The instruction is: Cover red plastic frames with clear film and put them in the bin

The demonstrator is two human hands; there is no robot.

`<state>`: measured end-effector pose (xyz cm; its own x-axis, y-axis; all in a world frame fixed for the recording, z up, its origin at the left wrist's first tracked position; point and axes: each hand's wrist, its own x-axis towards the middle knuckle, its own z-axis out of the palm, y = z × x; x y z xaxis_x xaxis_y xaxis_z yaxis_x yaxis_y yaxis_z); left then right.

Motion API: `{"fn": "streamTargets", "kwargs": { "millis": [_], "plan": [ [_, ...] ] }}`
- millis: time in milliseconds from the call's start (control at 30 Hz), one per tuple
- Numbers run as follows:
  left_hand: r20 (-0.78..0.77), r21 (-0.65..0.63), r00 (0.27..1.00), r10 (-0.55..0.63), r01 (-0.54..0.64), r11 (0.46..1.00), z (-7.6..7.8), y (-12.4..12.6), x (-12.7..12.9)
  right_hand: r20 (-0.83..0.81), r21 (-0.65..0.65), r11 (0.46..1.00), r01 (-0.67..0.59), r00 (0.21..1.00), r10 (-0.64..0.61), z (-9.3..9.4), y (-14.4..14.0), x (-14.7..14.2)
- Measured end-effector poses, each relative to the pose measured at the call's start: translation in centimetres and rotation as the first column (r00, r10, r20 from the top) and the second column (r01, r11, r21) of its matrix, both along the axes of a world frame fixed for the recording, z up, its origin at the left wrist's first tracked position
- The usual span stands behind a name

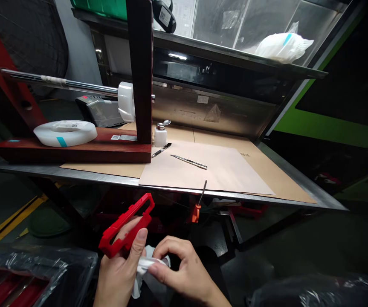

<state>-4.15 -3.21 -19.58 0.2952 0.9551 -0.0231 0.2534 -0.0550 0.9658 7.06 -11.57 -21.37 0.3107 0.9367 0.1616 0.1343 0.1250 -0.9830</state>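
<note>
My left hand [120, 266] grips a red plastic frame part [126, 226], holding it tilted below the table's front edge. A thumb lies across its lower bar. My right hand [184, 270] pinches a white cloth [143, 268] bunched between both hands, just under the red part. Both hands sit low in the head view, in front of the metal workbench [84, 172].
On the bench lie brown paper sheets [228, 170], a pen [161, 150], metal tweezers [189, 161], a small white dispenser bottle [160, 135] and an orange-handled screwdriver [199, 203] overhanging the edge. A wooden stand [75, 149] with a white tape roll [65, 132] is at left. Plastic-covered bins [30, 273] flank me.
</note>
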Motion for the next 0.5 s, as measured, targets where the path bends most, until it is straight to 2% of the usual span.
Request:
{"fn": "streamTargets", "kwargs": {
  "millis": [100, 200, 367, 433, 500],
  "plan": [
    [0.082, -0.034, 0.997, 0.012, -0.009, 0.999, 0.1, 0.0, -0.3, -0.250, -0.071, 0.995, -0.063, 0.967, 0.043, 0.1, 0.1, -0.1],
    [0.173, -0.187, 0.985, -0.018, 0.051, 0.981, 0.5, -0.3, -0.4, -0.372, -0.125, 0.978, -0.164, 0.922, 0.107, -0.2, 0.0, -0.5],
    [0.217, -0.370, 0.976, 0.012, 0.071, 0.926, 1.0, -0.5, -0.9, -0.355, -0.256, 0.899, -0.355, 0.900, 0.254, -0.2, -0.3, -0.6],
    [0.208, -0.403, 0.978, 0.016, 0.071, 0.912, 1.0, -0.5, -1.2, -0.279, -0.214, 0.917, -0.337, 0.921, 0.273, 0.1, -0.4, -0.4],
    [0.203, -0.411, 0.979, 0.017, 0.070, 0.909, 1.0, -0.5, -1.4, -0.171, -0.104, 0.960, -0.260, 0.955, 0.241, 0.6, -0.3, -0.4]
  ]
}}
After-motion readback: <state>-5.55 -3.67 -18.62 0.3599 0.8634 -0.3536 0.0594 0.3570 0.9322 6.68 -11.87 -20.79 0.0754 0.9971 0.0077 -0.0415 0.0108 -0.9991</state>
